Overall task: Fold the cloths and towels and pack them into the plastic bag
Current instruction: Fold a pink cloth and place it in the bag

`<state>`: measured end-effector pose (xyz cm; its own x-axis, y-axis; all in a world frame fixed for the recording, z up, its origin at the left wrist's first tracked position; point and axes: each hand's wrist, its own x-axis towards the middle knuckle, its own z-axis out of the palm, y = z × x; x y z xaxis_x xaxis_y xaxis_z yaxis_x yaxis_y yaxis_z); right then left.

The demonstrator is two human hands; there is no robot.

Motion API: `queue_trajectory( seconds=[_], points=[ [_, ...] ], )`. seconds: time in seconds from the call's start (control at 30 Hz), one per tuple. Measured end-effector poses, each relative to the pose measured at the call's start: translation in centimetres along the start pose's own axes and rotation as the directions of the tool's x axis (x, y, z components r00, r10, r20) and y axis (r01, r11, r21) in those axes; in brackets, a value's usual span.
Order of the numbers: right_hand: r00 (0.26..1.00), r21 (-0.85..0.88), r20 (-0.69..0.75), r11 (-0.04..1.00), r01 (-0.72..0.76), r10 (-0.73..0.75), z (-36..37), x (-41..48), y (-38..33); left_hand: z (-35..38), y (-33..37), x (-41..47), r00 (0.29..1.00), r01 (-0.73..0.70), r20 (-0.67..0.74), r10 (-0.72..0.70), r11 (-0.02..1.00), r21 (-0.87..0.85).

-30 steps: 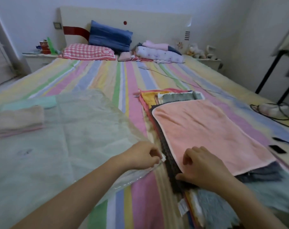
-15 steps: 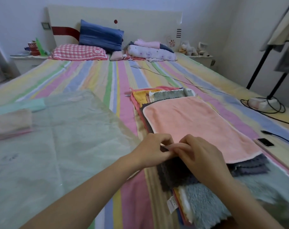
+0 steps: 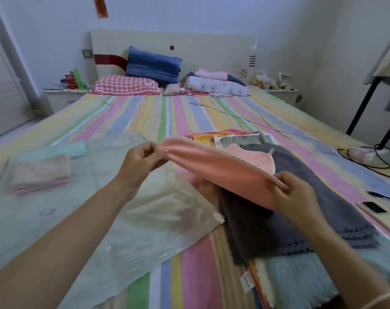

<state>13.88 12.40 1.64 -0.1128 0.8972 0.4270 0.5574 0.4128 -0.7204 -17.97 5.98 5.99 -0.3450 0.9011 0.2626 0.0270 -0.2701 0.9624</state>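
The salmon-pink fleece towel (image 3: 223,168), flat earlier, is now lifted: the left hand (image 3: 140,161) and right hand (image 3: 294,192) each pinch a corner in their grip, stretching it taut for folding.

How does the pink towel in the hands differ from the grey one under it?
The pink towel is raised at its near edge, pinched by the left hand and right hand; the grey towel lies flat beneath it. Pink has a plain edge, grey a scalloped one. Both are outside the plastic bag.
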Motion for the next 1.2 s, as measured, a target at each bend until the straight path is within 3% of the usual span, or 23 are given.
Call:
queue_trajectory(
  seconds=[0.1,0.17,0.27,0.37,0.47,0.53,0.63,0.77,0.83,0.93,1.03,1.2],
  points=[
    [0.999,0.346,0.043,0.938,0.009,-0.025,1.4,-0.1,-4.9,-4.4,1.2,-0.5,1.000,-0.009,-0.029,0.010,0.999,0.033],
    [0.990,0.422,0.125,0.907,0.001,-0.060,1.8,-0.8,-8.0,-7.5,1.5,-1.6,0.999,0.030,-0.031,-0.028,0.997,0.068],
    [0.901,0.372,0.401,0.928,0.003,-0.164,1.9,-2.3,-10.9,-11.6,1.5,-4.7,0.982,0.180,0.021,-0.186,0.968,0.172],
    [0.678,0.198,0.726,0.979,-0.045,-0.115,1.9,-3.6,-11.8,-14.1,0.5,-8.1,0.883,0.386,0.139,-0.449,0.861,0.332],
    [0.548,0.002,0.836,0.999,-0.042,0.022,2.4,-4.7,-11.5,-15.0,-0.3,-10.6,0.713,0.423,0.269,-0.648,0.703,0.572],
    [0.523,-0.056,0.849,0.997,-0.059,0.079,3.1,-5.0,-10.7,-15.0,-0.7,-11.3,0.668,0.402,0.285,-0.687,0.656,0.638],
    [0.579,-0.089,0.807,0.993,-0.079,0.118,4.1,-4.7,-9.0,-14.6,-1.5,-10.7,0.771,0.410,0.189,-0.609,0.700,0.585],
    [0.821,-0.134,0.560,0.990,-0.040,0.109,4.6,-3.2,-7.0,-13.3,-3.1,-8.1,0.898,0.403,-0.018,-0.439,0.806,0.433],
    [0.884,-0.194,0.460,0.981,0.004,0.088,5.3,-2.3,-6.5,-12.4,-4.2,-6.7,0.930,0.350,-0.066,-0.361,0.819,0.454],
    [0.901,-0.357,0.421,0.932,0.059,0.104,7.2,-1.2,-5.2,-11.5,-6.5,-4.7,0.939,0.332,-0.128,-0.319,0.748,0.574],
    [0.886,-0.454,0.446,0.885,0.101,0.127,9.0,-0.4,-3.7,-10.7,-7.8,-3.5,0.894,0.406,-0.114,-0.433,0.675,0.616],
    [0.830,-0.523,0.544,0.824,0.217,0.126,10.5,0.7,-3.2,-10.2,-7.4,-2.7,0.821,0.495,-0.052,-0.569,0.663,0.562]
  ],
)
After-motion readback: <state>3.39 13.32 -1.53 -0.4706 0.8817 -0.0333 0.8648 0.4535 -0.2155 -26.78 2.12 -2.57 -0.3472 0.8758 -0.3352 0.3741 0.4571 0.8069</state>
